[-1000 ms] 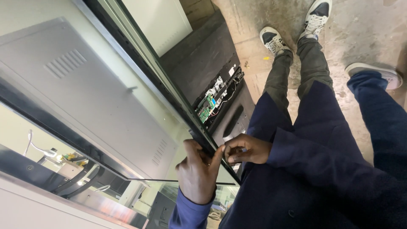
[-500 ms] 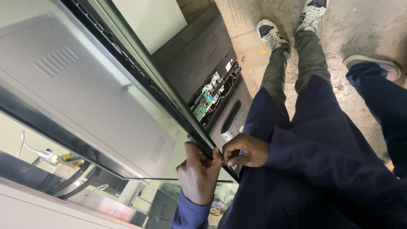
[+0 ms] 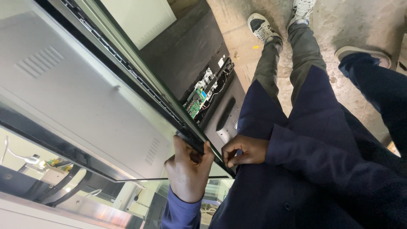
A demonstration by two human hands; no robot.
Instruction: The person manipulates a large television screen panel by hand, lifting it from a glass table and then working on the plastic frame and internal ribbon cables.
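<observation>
The work in hand is on the black edge frame [image 3: 169, 111] of a flat display panel, the long dark strip running from about 11 o'clock down to the centre of the view. The left hand [image 3: 188, 169] has its fingers curled shut around the strip's lower end, thumb on one side and the others hooked over the lip. The right hand [image 3: 243, 150] sits just beside it at 3 o'clock, fingertips pinched together at the same corner; whether they nip a small part or only the edge I cannot tell. Judging by how things lie, the set is already well opened: a black plastic back cover [image 3: 199, 55] lies on the floor with its green circuit board [image 3: 196, 101] and wiring exposed, while the frame is not yet free along its length, since it sits tight against the panel toward 11 o'clock.

The panel's rear is a pale grey sheet-metal back plate [image 3: 72, 93], matt and smooth, stamped with short louvre slots. The frame is narrow, rigid and glossy, with a ridged inner channel. The floor [image 3: 339, 25] at 1 o'clock is rough, stained concrete. A navy work coat [image 3: 322, 169] of plain woven cloth fills 4 o'clock.
</observation>
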